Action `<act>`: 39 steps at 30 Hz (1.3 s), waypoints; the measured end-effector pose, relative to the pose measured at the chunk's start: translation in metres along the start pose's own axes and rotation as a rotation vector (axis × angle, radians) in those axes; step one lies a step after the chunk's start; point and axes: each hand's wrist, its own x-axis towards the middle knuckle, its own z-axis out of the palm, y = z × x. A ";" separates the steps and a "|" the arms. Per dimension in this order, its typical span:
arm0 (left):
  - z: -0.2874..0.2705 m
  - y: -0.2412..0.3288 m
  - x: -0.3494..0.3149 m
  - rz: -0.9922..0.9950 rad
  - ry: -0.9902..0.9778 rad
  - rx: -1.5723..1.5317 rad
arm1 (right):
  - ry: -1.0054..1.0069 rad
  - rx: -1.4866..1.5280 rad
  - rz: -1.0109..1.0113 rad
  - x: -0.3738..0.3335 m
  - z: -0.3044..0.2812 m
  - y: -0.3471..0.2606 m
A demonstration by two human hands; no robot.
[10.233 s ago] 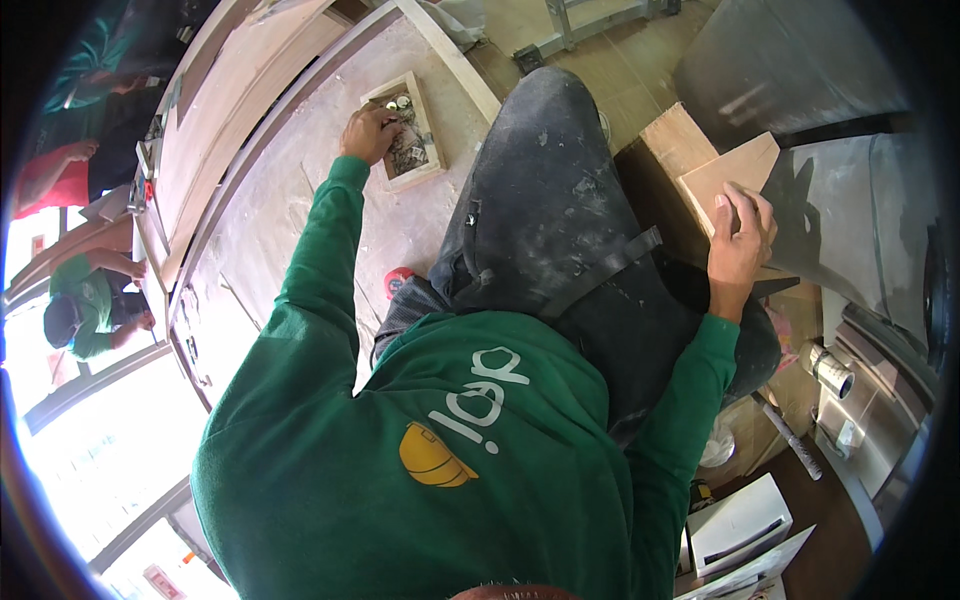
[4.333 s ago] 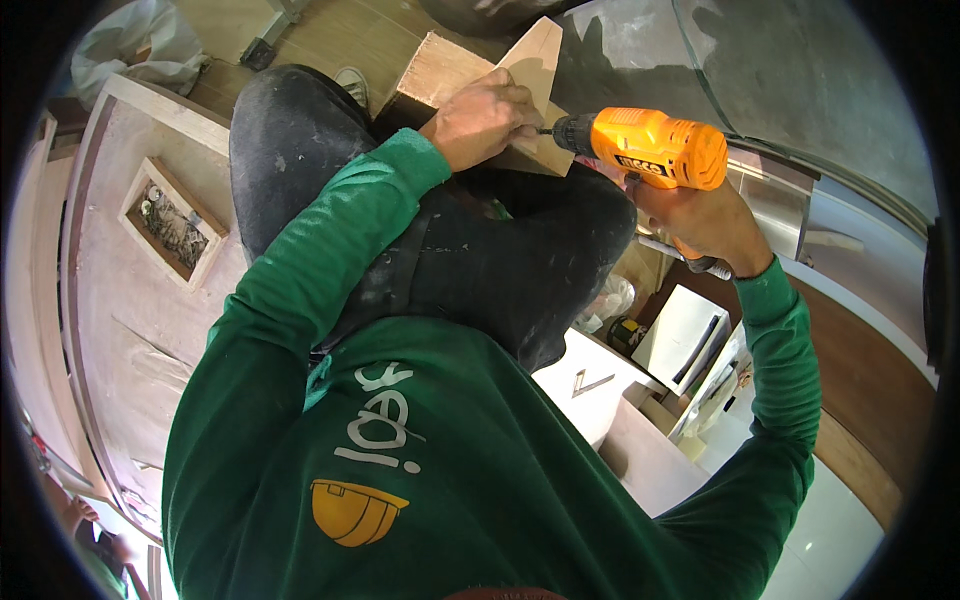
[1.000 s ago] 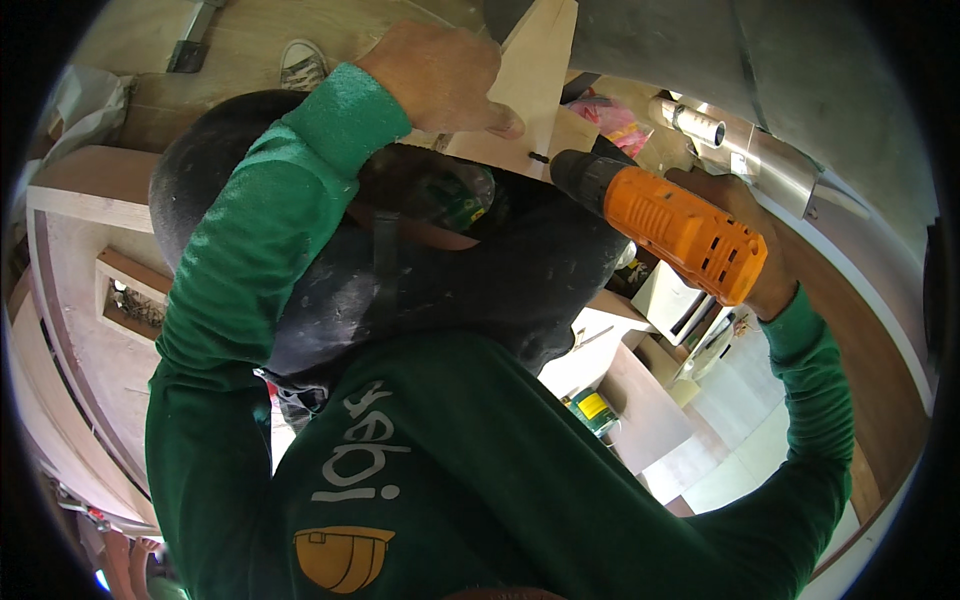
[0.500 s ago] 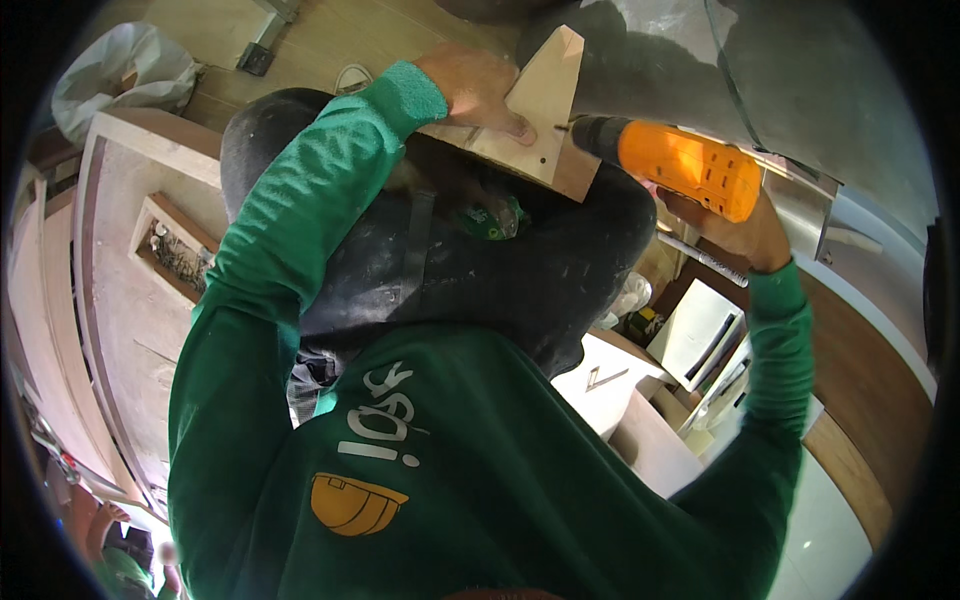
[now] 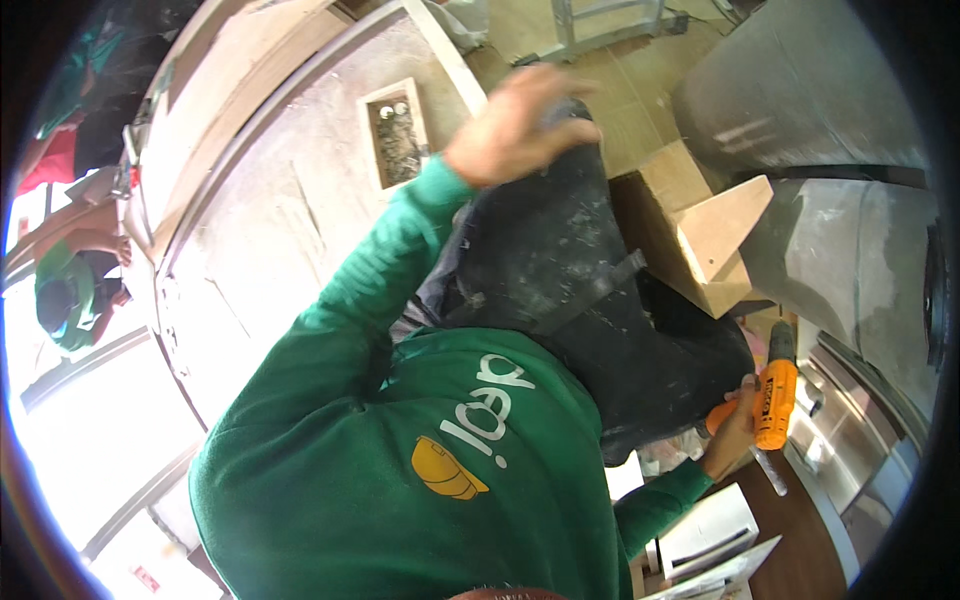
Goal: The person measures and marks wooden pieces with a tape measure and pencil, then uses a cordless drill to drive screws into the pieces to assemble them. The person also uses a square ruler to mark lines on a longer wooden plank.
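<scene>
My right hand point(image 5: 733, 432) grips an orange cordless drill point(image 5: 776, 405), its dark chuck toward the far side. My left hand point(image 5: 525, 125) is in the air over my dark-trousered knee, thumb and fingers apart, slightly blurred, and it holds nothing. Beyond my legs lies a wooden piece made of joined boards point(image 5: 712, 270), with a tapered upright board point(image 5: 728, 222) that has a small hole in it. Neither hand touches this piece. Near my left hand, a small wooden box point(image 5: 367, 140) contains a heap of screws or nails.
The box rests on a dusty pale panel point(image 5: 290, 190) to the left. A ladder foot point(image 5: 560, 45) stands on the tiled floor. Large grey curved surfaces point(image 5: 800, 90) are at the far right. White boards point(image 5: 710, 530) lie near right. Another person point(image 5: 75, 290) is at far left.
My left hand has let go of the wooden piece and swung toward the screw box. The drill has moved back from the wood and nearer to me. The view has turned left.
</scene>
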 end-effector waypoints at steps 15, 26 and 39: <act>-0.143 -0.150 -0.206 -0.548 -0.046 0.610 | 0.049 -0.248 -0.177 0.021 0.001 0.044; -0.101 -0.206 -0.180 -0.488 -0.161 0.763 | 0.073 -0.347 -0.282 -0.001 0.005 0.025; -0.090 -0.230 -0.157 -0.959 -0.264 0.849 | 0.028 -0.441 -0.220 0.001 0.000 0.041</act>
